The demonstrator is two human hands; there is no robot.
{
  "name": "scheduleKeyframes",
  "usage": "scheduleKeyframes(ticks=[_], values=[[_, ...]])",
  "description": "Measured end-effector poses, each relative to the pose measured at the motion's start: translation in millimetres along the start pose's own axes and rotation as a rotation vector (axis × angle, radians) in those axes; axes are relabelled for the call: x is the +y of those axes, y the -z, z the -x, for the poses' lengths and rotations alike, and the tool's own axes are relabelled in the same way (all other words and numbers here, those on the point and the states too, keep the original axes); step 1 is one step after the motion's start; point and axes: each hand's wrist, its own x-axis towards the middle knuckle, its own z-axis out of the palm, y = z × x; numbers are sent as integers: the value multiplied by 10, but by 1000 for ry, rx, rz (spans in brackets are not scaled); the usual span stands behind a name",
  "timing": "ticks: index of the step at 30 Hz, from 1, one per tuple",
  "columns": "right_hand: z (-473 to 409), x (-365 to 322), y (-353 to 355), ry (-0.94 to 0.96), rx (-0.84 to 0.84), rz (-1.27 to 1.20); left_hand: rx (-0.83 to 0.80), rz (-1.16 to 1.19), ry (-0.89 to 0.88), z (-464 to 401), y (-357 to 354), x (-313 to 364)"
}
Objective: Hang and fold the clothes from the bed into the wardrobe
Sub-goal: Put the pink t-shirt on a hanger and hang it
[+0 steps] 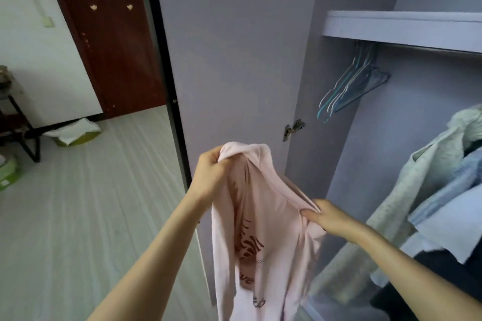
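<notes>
Pink top (263, 216) hung in the air in front of the open wardrobe door (234, 59), held by both hands. The left hand (211, 172) gripped a bunched shoulder at the top, fingers curled tight round the fabric. The right hand (326, 217) pinched the opposite edge lower down, thumb and fingers closed on a small fold. No hanger was in the garment; the empty hangers (349, 88) sat on the rail (427, 48), near but apart. Main risk, as a judgement: the right pinch held little cloth, so freeing a hand for a hanger could let the top slip, twist or drop. Clothes already hanging (430, 177) at right crowded the space; snagging them looked possible.
</notes>
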Motion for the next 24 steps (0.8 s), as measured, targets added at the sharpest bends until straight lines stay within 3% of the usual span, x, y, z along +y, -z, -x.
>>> scheduleKeyframes(ticks=[3,6,8,12,17,20,24], values=[[-35,-153,112,95,56,-148,4,-239,26,-169,127,-112],[-102,-402,118,144,42,-213,-290,-359,255,-209,210,-328],[-156,-531,159,128,127,-300,-472,-273,364,-152,211,-485],[-293,-607,416,121,337,-637,-585,19,465,-256,133,-466],[-485,-367,805,-10,436,-891,-348,61,290,-712,-211,-155],[-632,-81,1072,-110,479,-774,-235,112,177,-1026,-520,-32],[-1034,269,1392,-125,380,-728,-175,70,60,-1343,-956,-73]])
